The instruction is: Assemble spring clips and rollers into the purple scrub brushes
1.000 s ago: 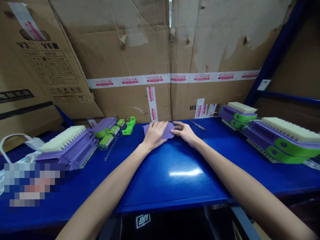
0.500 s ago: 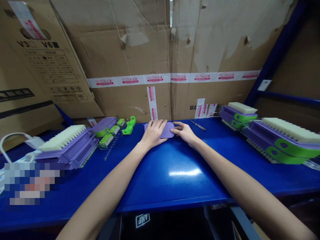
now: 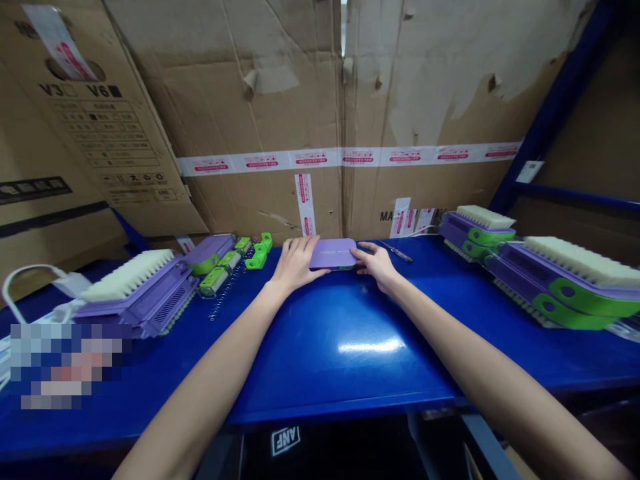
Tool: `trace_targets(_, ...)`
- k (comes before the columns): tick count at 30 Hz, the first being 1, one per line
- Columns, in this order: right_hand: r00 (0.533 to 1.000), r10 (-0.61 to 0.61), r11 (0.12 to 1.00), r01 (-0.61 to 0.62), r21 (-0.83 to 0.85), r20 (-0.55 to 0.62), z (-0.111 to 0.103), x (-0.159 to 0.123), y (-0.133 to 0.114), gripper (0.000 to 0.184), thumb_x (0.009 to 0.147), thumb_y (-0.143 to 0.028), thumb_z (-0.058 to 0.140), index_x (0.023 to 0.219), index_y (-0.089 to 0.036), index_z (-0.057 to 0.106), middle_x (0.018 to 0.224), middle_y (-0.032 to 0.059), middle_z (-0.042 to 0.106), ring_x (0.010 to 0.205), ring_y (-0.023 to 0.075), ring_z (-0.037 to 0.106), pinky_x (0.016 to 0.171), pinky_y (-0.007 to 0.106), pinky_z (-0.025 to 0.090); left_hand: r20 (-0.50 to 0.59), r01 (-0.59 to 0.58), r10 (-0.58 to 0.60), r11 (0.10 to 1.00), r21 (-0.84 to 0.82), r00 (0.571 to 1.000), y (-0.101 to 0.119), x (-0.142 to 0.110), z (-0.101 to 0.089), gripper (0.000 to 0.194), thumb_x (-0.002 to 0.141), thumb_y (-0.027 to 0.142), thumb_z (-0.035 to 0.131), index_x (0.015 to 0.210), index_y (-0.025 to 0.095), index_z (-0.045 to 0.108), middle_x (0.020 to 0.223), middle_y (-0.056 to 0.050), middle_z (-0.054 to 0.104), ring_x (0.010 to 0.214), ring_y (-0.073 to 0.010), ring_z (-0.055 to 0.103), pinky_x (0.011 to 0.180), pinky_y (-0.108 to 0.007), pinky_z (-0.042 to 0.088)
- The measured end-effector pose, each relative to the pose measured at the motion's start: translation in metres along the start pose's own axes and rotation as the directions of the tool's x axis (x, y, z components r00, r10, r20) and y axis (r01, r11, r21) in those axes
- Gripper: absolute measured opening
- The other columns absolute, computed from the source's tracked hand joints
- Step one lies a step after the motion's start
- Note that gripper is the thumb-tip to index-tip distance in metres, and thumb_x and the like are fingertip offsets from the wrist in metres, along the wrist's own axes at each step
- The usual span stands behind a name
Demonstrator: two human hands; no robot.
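Flat purple plastic case with rounded corners (image 3: 333, 253) lies across the far-middle part of the table, long side running left to right. Smooth top, faint lettering near its centre, too small to read. Thin green strip shows low on the near edge, toward the right end.

Left hand (image 3: 296, 263) holds the left end: fingers over the top, thumb along the near edge. Right hand (image 3: 376, 265) holds the right end narrowly, thumb at the corner, fingers curled around the side.

Clock taken from the case. Nine o'clock, beyond the left hand: bright green looped plastic piece (image 3: 259, 255). Past it, a row of small green-and-silver blocks (image 3: 226, 267). Thin coiled metal spring (image 3: 223, 293) lies at half past eight. Farther that way, stacked purple plastic housings with cream toothed pads (image 3: 160, 300). White cable with a plug (image 3: 71, 285) sits outermost. Three o'clock: slim screwdriver (image 3: 400, 254) near the right hand; well beyond, more purple units with green end pieces and cream pads (image 3: 553, 277).

Surface: glossy blue table (image 3: 360, 367), bright glare at five o'clock. Twelve o'clock: creased brown cardboard wall (image 3: 280, 120), torn in spots, crossed by white-and-red printed tape (image 3: 357, 156). Ten o'clock: leaning cardboard panel (image 3: 107, 127) printed "V3" and "V6". Two o'clock: slanting blue post (image 3: 555, 100).
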State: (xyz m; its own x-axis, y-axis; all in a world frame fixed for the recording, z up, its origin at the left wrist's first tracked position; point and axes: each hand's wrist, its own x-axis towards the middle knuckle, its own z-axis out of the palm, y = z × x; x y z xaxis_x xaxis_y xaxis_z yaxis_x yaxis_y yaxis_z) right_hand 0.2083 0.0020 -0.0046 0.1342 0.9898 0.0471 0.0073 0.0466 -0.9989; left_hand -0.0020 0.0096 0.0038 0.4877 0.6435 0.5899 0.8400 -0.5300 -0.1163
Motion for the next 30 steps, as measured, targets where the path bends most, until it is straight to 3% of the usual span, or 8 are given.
trace_targets(14, 0.999, 0.025, 0.999, -0.024, 0.026, -0.046, -0.001, -0.001, -0.003, 0.039, 0.079, -0.028, 0.063, 0.114, -0.015, 0.053, 0.1, 0.01, 0.063, 0.065, 0.0111, 0.059, 0.047, 0.019, 0.049, -0.022, 0.027, -0.027, 0.999, 0.016, 0.999, 0.0, -0.001, 0.003, 0.072, 0.079, 0.056, 0.058, 0.134, 0.012, 0.042, 0.133, -0.019, 0.051, 0.122, -0.0328, 0.046, 0.104, -0.048, 0.027)
trace_targets(21, 0.998, 0.009, 1.0, -0.009, -0.01, -0.056, -0.003, 0.003, 0.0, 0.033, 0.082, -0.031, 0.057, 0.112, -0.017, 0.054, 0.099, 0.0092, 0.065, 0.069, 0.0134, 0.062, 0.048, 0.021, 0.049, 0.058, 0.038, -0.039, 0.999, 0.018, 0.998, 0.0, -0.002, 0.008, 0.053, 0.086, 0.048, 0.051, 0.125, 0.013, 0.05, 0.126, -0.016, 0.057, 0.116, -0.0302, 0.05, 0.1, -0.046, 0.032)
trace_targets(24, 0.993, -0.078, 0.988, 0.066, -0.139, -0.084, -0.004, 0.007, 0.006, 0.036, 0.082, -0.037, 0.055, 0.113, -0.018, 0.055, 0.101, 0.0092, 0.065, 0.079, 0.0164, 0.063, 0.055, 0.024, 0.052, 0.061, 0.044, -0.045, 0.999, 0.019, 0.997, 0.0, -0.001, 0.008, 0.05, 0.087, 0.046, 0.049, 0.124, 0.013, 0.051, 0.125, -0.017, 0.057, 0.116, -0.03, 0.051, 0.098, -0.045, 0.034)
trace_targets(26, 0.976, -0.189, 0.947, 0.152, -0.281, -0.109, -0.005, 0.01, 0.009, 0.038, 0.081, -0.04, 0.055, 0.112, -0.018, 0.057, 0.102, 0.0091, 0.065, 0.085, 0.0184, 0.063, 0.068, 0.03, 0.054, 0.056, 0.049, -0.05, 0.998, 0.031, 0.997, 0.001, -0.001, 0.008, 0.048, 0.087, 0.045, 0.049, 0.124, 0.014, 0.051, 0.125, -0.017, 0.057, 0.115, -0.03, 0.051, 0.097, -0.045, 0.034)
trace_targets(30, 0.866, -0.491, 0.749, 0.366, -0.553, -0.092, -0.006, 0.011, 0.013, 0.039, 0.082, -0.037, 0.054, 0.113, -0.015, 0.06, 0.109, 0.0139, 0.062, 0.1, 0.0243, 0.059, 0.092, 0.041, 0.046, 0.05, 0.072, -0.076, 0.995, 0.067, 0.996, 0.007, -0.002, 0.008, 0.047, 0.088, 0.042, 0.048, 0.125, 0.012, 0.05, 0.126, -0.018, 0.056, 0.114, -0.0309, 0.051, 0.098, -0.046, 0.033)
